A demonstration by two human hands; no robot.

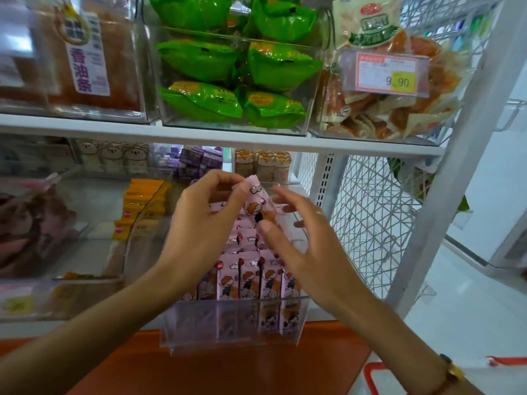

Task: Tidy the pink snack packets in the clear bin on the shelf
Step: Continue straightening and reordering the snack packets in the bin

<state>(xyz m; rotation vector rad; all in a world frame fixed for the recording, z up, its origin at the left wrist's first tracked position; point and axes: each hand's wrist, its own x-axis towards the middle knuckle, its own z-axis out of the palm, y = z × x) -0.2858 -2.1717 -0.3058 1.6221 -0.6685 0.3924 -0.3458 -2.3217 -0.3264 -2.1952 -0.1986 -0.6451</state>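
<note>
A clear bin (233, 334) sticks out from the lower shelf, filled with pink snack packets (251, 277) standing in rows. My left hand (199, 223) pinches the top corner of one pink packet (256, 198) and holds it above the bin. My right hand (299, 238) hovers beside that packet with fingers spread, its thumb touching the packet's lower part.
Yellow packets (142, 206) fill the clear bin to the left. The upper shelf (199, 135) carries bins of green packets (236, 81) and orange snacks with a price tag (390, 72). A white wire side panel (370, 209) stands right. A red basket rim (370, 377) is bottom right.
</note>
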